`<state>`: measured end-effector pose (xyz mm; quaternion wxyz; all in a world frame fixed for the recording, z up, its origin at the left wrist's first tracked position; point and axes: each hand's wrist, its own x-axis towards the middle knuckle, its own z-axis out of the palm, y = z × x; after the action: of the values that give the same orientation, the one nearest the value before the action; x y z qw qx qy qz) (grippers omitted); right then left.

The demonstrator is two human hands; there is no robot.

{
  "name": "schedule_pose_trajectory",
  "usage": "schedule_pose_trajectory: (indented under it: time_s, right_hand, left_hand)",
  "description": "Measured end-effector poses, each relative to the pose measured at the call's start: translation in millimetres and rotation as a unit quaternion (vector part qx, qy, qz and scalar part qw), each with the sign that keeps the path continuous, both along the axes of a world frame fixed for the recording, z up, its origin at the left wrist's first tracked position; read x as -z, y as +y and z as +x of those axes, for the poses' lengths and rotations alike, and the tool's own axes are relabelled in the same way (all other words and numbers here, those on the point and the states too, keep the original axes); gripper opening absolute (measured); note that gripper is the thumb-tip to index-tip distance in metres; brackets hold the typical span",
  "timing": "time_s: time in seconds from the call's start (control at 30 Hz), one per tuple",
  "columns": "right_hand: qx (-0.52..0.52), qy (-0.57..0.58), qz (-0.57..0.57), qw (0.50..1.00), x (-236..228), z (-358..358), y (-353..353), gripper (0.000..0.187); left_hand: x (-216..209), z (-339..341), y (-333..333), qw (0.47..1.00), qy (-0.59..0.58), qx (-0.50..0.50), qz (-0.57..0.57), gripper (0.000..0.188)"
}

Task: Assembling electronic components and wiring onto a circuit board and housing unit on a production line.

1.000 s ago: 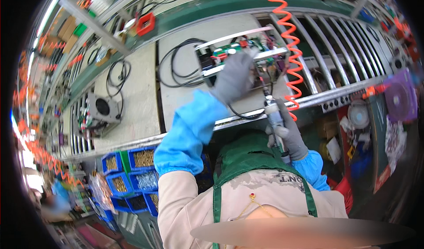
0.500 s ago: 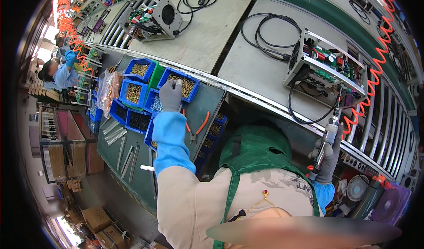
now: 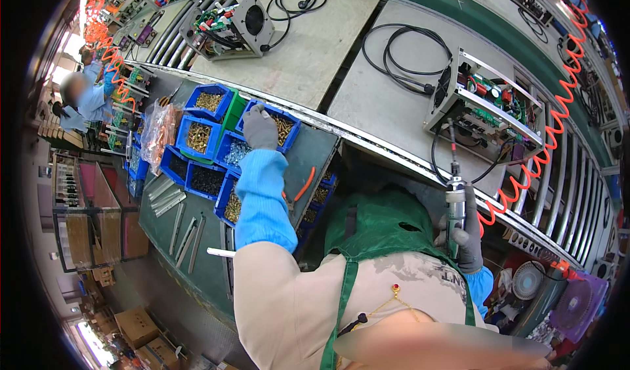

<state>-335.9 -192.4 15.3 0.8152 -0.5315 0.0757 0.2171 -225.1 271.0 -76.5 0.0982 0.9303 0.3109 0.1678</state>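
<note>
My left hand (image 3: 260,131), in a grey glove, is over a blue bin (image 3: 293,135) of brass-coloured screws (image 3: 283,126). Its fingers are drawn together at the bin; anything between them is too small to make out. In my right hand (image 3: 468,235), also gloved, a silver power screwdriver (image 3: 455,202) stands upright, its bit pointing toward the near side of an open metal-framed unit (image 3: 489,101). Green circuit boards and a black fan show in that unit. Whether the bit touches it, I cannot tell.
Several blue bins of screws, such as one with black screws (image 3: 206,179), stand on the green bench at left. Red-handled pliers (image 3: 303,185) lie beside them. A second unit (image 3: 230,25) sits farther along the line. A coiled orange hose (image 3: 535,170) hangs at right. Another person (image 3: 88,97) works at far left.
The screwdriver has swung left and more upright, with my right hand moving left. My left hand stays at the screw bin, having shifted slightly. The view has moved a little.
</note>
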Motion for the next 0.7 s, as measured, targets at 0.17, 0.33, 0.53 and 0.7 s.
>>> schedule_pose_trajectory:
  time_s: [0.17, 0.33, 0.53, 0.7]
  right_hand:
    - [-0.225, 0.011, -0.068, 0.972, 0, 24, 18, 0.104]
    - [-0.320, -0.054, -0.155, 0.933, 2, 37, 30, 0.097]
    - [-0.291, -0.063, -0.152, 0.942, -3, 36, 27, 0.096]
    - [-0.267, 0.057, -0.062, 0.960, -4, 37, 21, 0.098]
  left_hand:
    - [-26, -5, -118, 0.590, -0.266, 0.135, -0.750, 0.023]
    - [-44, -8, -183, 0.476, -0.265, 0.141, -0.826, 0.024]
    - [-47, -3, -196, 0.541, -0.255, 0.133, -0.790, 0.022]
    - [-42, -3, -202, 0.532, -0.279, 0.173, -0.780, 0.027]
